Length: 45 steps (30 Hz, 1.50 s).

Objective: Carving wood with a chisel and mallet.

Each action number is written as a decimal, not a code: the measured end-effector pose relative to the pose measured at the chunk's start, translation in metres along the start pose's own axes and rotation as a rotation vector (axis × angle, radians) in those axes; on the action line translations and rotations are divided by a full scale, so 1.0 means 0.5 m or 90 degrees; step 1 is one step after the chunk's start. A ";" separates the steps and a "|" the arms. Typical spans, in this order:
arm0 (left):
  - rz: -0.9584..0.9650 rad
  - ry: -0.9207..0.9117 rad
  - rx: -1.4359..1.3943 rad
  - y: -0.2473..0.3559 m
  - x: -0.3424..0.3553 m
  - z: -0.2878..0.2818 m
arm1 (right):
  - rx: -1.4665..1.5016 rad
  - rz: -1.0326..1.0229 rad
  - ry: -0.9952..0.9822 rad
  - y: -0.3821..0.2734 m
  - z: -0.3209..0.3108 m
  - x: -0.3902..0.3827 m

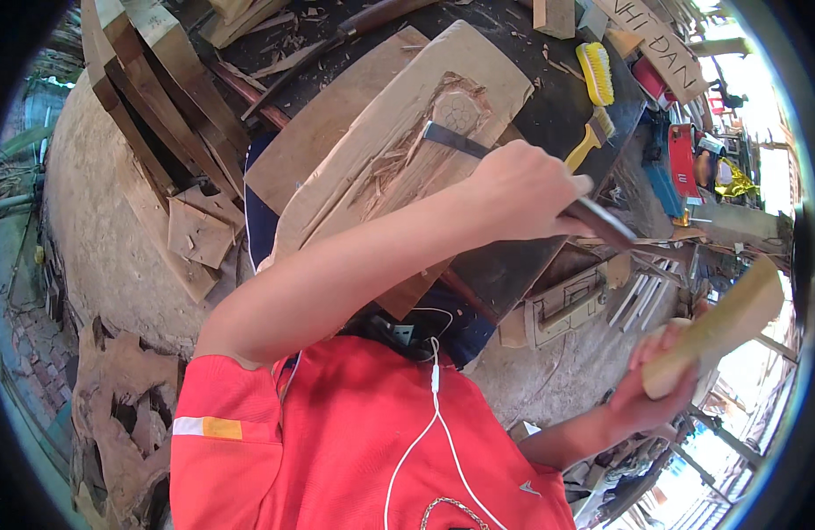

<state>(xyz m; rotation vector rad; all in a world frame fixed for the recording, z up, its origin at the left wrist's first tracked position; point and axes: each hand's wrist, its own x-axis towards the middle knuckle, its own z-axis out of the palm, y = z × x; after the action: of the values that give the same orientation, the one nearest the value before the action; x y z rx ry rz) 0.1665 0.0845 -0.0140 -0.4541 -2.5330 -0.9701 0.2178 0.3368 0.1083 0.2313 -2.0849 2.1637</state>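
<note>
My left hand [527, 190] is closed round a steel chisel [456, 141], its arm crossing in front of my red shirt. The flat blade tip is at the carved hollow of a thick pale wooden board [491, 57], beside a raised shape with a flower-like pencil drawing [458, 110]. Rough cuts and splinters run along the hollow. At the right, well away from the board, my right hand [659, 367] grips a wooden mallet [721, 327], raised and tilted. My left forearm hides the board's near part.
A thinner board [337, 115] lies under the carved one on a dark worktop [505, 269]. A yellow scrub brush [595, 75] and a yellow-handled paintbrush [588, 141] lie right of it. Curved timber pieces [151, 97] stand left; a red box [683, 159] is far right.
</note>
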 end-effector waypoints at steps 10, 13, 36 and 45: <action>0.059 0.032 -0.066 0.027 -0.004 -0.042 | -0.031 0.069 0.050 0.038 -0.011 -0.037; 0.109 0.093 -0.122 0.049 -0.004 -0.051 | -0.048 0.037 0.041 0.022 -0.006 -0.030; 0.060 0.161 -0.187 0.036 -0.008 -0.085 | -0.121 -0.012 -0.065 -0.013 0.035 -0.034; 0.075 0.173 -0.215 0.028 -0.012 -0.096 | -0.172 -0.095 -0.085 -0.047 -0.046 -0.016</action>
<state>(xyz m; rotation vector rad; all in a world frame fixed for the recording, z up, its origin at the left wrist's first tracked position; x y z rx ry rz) 0.1893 0.0603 0.0240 -0.5213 -2.0847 -1.3213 0.2297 0.3607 0.1288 0.4950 -2.3188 1.8043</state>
